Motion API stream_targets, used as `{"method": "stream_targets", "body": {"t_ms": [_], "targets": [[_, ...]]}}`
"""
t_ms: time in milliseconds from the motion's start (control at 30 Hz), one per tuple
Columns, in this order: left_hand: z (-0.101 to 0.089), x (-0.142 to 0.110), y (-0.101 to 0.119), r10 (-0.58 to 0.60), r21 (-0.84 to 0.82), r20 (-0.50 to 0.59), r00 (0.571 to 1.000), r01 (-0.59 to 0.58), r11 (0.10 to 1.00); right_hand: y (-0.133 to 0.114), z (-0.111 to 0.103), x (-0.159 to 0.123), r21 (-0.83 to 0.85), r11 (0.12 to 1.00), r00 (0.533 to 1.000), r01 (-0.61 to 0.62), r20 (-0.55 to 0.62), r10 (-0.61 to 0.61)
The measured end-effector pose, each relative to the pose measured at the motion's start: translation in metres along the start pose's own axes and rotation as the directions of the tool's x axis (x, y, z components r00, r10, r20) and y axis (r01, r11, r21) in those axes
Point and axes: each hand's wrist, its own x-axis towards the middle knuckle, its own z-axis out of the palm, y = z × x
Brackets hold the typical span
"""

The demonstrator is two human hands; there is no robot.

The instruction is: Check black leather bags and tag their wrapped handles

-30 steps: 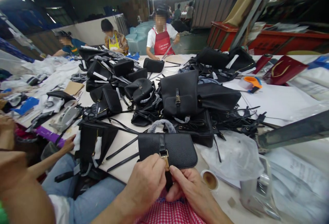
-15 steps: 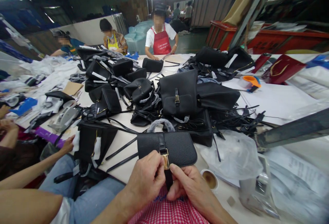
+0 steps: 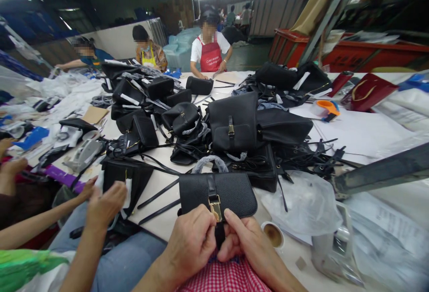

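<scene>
Flap bag [image 3: 231, 195]: black leather-look, fine pebbled grain, matt. Clasp [image 3: 215, 208]: gold-tone metal, glossy. Strap [image 3: 220, 234]: black, smooth, slight sheen. Loose strips [image 3: 157, 199]: same black material, smooth. Tabletop [image 3: 295, 260]: white, smooth. Plastic bag [image 3: 301, 207]: thin translucent film, crinkled, shiny. Paper sheet [image 3: 362, 131]: white, matt. Cardboard piece [image 3: 95, 114]: brown, matt. Gift bag [image 3: 368, 91]: red paper, glossy. Tape dispenser [image 3: 326, 107]: orange plastic, glossy. Checked cloth [image 3: 224, 278]: red and white woven fabric, matt. Beam [image 3: 382, 171]: grey metal, scuffed, dull.
</scene>
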Motion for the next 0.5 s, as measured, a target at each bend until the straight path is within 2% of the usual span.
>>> {"method": "stream_targets", "body": {"t_ms": [100,267,367,500], "targets": [[0.001,-0.003,-0.003,-0.038,-0.027,-0.019,0.999,0.037,0.999,0.0,-0.001,0.0,0.012,1.0,1.0,0.001,0.023,-0.001],[0.004,-0.009,-0.007,-0.232,-0.096,-0.007,0.973,0.23,0.968,0.002,-0.003,0.001,0.025,1.0,0.997,-0.002,0.079,0.0],[0.007,-0.01,-0.008,-0.232,-0.059,-0.005,0.973,0.232,0.971,0.007,-0.005,0.004,0.081,0.997,0.997,-0.001,0.083,-0.006],[0.009,-0.011,-0.011,-0.161,0.021,-0.021,0.987,0.162,0.987,0.013,-0.007,0.009,0.121,0.993,0.995,-0.009,0.104,-0.004]]}}
